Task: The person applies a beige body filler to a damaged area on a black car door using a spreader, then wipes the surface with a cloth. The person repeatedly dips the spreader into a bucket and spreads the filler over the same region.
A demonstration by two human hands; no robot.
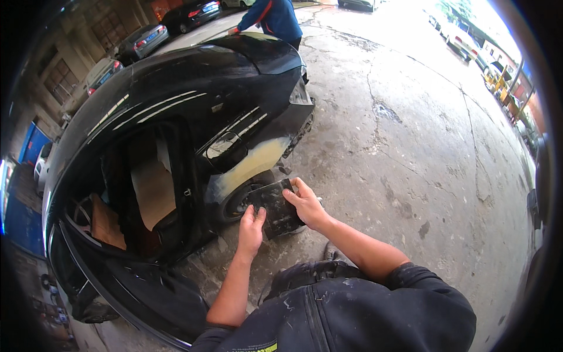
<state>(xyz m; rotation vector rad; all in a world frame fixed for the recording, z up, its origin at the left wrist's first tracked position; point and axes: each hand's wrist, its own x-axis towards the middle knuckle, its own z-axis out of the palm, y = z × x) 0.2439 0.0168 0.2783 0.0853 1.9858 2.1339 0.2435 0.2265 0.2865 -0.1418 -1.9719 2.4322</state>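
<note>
Both my hands hold a flat, black rectangular sheet with pale smudges, possibly sandpaper. My left hand grips its near left edge, thumb on top. My right hand is closed on the right edge, with the thumb lying over the face. Fingers beneath the sheet are hidden. Just beyond it stands a black car, with a cream-coloured patch of filler along the arch above its rear wheel. The sheet covers part of the wheel from view and looks apart from the bodywork.
An open car door reaches out at the lower left. Brown paper hangs inside the doorway. At the car's far end, a person in blue leans over it. Cracked concrete floor stretches right. Parked cars line the far left.
</note>
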